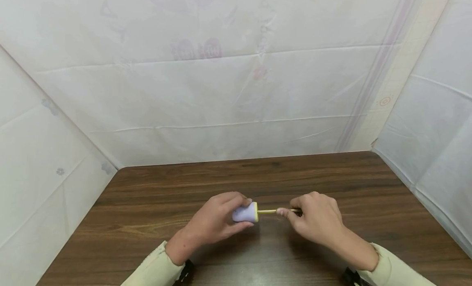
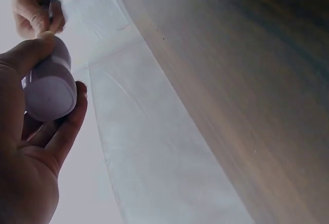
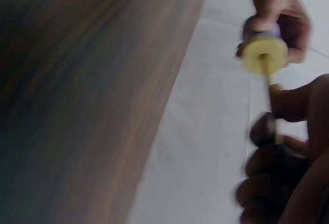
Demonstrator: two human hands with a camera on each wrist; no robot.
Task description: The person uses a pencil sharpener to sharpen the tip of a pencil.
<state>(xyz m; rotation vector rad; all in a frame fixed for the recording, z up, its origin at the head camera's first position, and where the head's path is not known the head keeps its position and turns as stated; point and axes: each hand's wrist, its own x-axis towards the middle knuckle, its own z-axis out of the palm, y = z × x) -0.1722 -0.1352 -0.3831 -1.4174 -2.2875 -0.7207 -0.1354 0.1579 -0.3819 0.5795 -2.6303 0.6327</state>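
My left hand (image 1: 217, 216) grips a lavender waisted cylinder (image 1: 244, 213) between thumb and fingers, over the middle of the table. A yellow face (image 3: 277, 55) closes its right end, and a thin gold rod (image 1: 267, 211) sticks straight out of that face. My right hand (image 1: 318, 218) pinches the rod between thumb and curled fingers, which hide its far end. In the left wrist view, the cylinder's flat lavender end (image 2: 50, 98) shows between the left thumb and fingers. The kind of object stays unclear.
Both hands are above a dark wood-grain table (image 1: 155, 196). White sheeting (image 1: 221, 93) hangs behind the table's back edge, with more of it along the left and right sides.
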